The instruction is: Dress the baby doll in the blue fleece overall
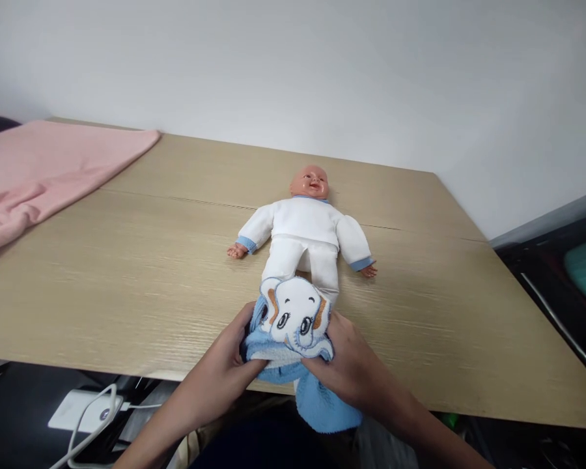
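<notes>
A plain white wall (322, 65) backs a pale wood-grain desk (127, 273); at the desk's centre a doll (305, 228) in a white suit with blue cuffs lies flat on its back, head toward 12 o'clock and feet toward 6, arms spread to either side, which seems to steady it; just below its feet, at the near edge, the blue cloth (295, 319) with a stitched elephant face is bunched between both hands; the left hand (224, 368) pinches it from 8 o'clock and the right hand (351, 365) from 4 o'clock, thumbs on top, so the face stands up toward the camera while the loose end hangs off the edge at 6 o'clock; a pink blanket (43, 169) lies crumpled at 10 o'clock, well apart from the doll; a white charger (81, 409) with its cable sits below the desk at 7 o'clock.
</notes>
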Demonstrator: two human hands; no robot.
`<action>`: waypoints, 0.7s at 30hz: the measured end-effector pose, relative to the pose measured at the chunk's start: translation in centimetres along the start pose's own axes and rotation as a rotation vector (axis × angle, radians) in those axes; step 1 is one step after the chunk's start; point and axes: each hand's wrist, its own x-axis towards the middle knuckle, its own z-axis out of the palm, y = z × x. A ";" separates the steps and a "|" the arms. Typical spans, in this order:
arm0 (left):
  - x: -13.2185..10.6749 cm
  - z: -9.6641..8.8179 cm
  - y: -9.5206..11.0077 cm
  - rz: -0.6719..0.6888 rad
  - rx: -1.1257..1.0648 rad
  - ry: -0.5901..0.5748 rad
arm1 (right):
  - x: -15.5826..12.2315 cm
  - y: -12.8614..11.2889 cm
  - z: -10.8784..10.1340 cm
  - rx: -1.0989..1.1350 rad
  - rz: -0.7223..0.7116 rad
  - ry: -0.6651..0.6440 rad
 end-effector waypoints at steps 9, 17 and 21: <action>0.5 -0.9 -1.2 0.057 0.065 -0.042 | 0.3 -0.6 -0.3 0.032 -0.035 0.019; 2.0 -2.2 -1.6 0.160 0.349 0.106 | 1.3 0.8 -0.2 0.009 -0.092 0.088; 2.6 -2.7 -1.7 0.212 0.397 0.071 | 2.0 1.3 0.2 0.026 -0.103 0.126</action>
